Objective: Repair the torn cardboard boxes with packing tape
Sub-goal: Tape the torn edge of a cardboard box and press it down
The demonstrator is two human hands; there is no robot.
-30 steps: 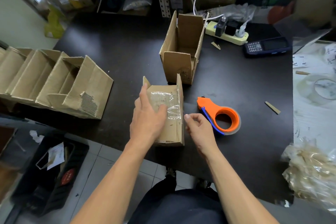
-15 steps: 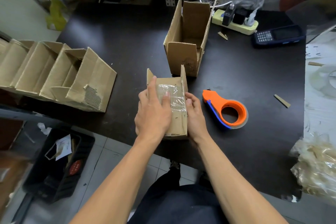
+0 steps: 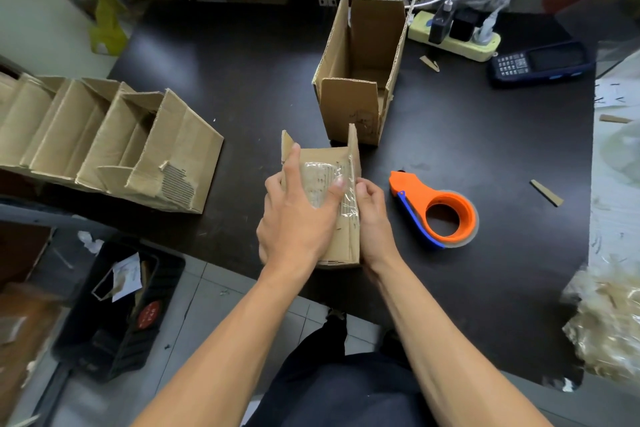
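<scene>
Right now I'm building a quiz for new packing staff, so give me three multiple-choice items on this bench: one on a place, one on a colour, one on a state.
1. Where does the tape dispenser lie?
A. inside the upright open box
B. on the dark table, right of the taped box
C. on the floor

2. What colour is the dispenser's body?
A. orange
B. green
C. white

3. What is the left hand doing?
A. hanging idle off the table
B. holding the dispenser
C. pressing on the taped face of the small box

Answers:
1 B: it lies on the table, apart from the box and the right hand.
2 A: the body is orange with a blue strip along one edge.
3 C: its fingers spread over the shiny tape, while the right hand holds the box's right side.
</scene>
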